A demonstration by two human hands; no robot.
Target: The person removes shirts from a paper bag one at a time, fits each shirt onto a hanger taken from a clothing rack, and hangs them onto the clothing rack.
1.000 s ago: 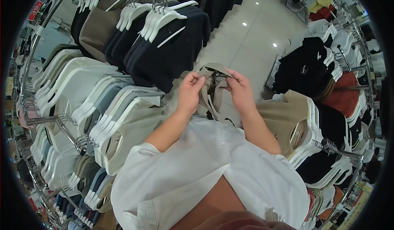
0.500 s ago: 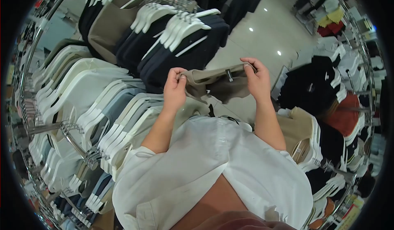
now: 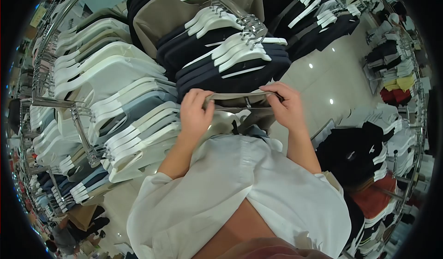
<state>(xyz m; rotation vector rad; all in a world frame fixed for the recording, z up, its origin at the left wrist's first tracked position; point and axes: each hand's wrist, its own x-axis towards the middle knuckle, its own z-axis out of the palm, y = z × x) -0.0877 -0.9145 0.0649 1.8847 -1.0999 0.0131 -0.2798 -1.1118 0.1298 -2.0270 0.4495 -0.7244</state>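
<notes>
A taupe garment (image 3: pixel 260 116) is stretched between my two hands in front of my white shirt, its upper edge pulled nearly straight. My left hand (image 3: pixel 196 111) pinches the edge at its left end, fingers closed. My right hand (image 3: pixel 284 104) grips the other end between thumb and fingers. A small dark label (image 3: pixel 247 102) shows inside the edge between the hands. The lower part of the garment is mostly hidden behind the edge and my shirt. Just beyond it hang dark navy garments (image 3: pixel 198 81) on white hangers (image 3: pixel 243 57).
White and grey garments (image 3: pixel 108 76) hang on a chrome rack (image 3: pixel 80 134) at the left. Black shirts (image 3: pixel 348 150) and a rust-red garment (image 3: pixel 376 196) are at the right. Tiled floor (image 3: pixel 318 81) runs between the racks. A person (image 3: pixel 64 238) is at the lower left.
The garment was bunched between close hands, then spread wide; now its edge is taut and level. The view has turned left, shifting the racks rightward, and the dark garments are nearer the hands.
</notes>
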